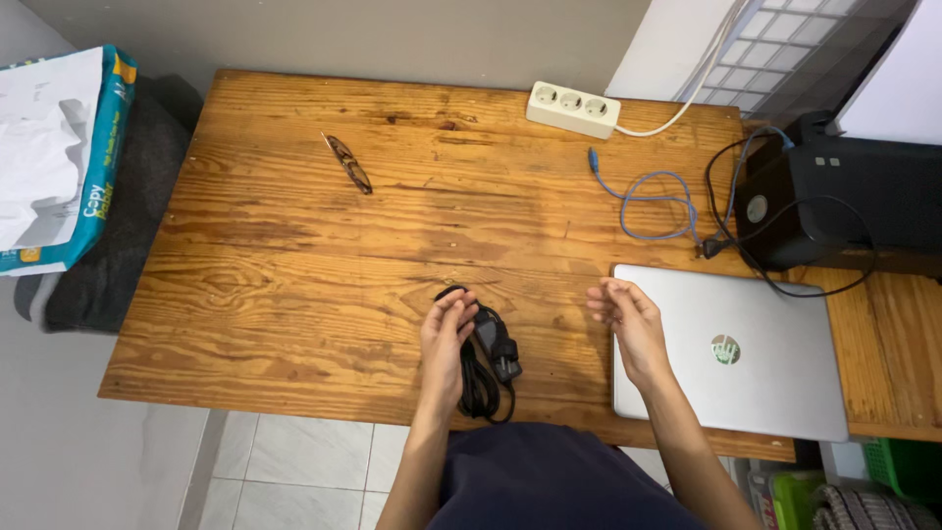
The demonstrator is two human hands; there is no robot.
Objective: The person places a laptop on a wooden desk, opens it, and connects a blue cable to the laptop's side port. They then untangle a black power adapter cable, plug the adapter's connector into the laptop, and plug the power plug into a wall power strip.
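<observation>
My left hand (446,339) rests on a black power adapter with its coiled cord (491,363) near the front edge of the wooden table (294,265); the fingers curl over the cord's top end. My right hand (628,319) hovers with loosely curled fingers and holds nothing, just left of a closed silver laptop (746,353) and partly over its left edge.
Folded glasses (348,163) lie at the table's back left. A white power strip (573,108) sits at the back edge, a blue cable (648,201) beside it. A black printer (844,201) stands at the right. A paper ream pack (54,162) sits off the left side.
</observation>
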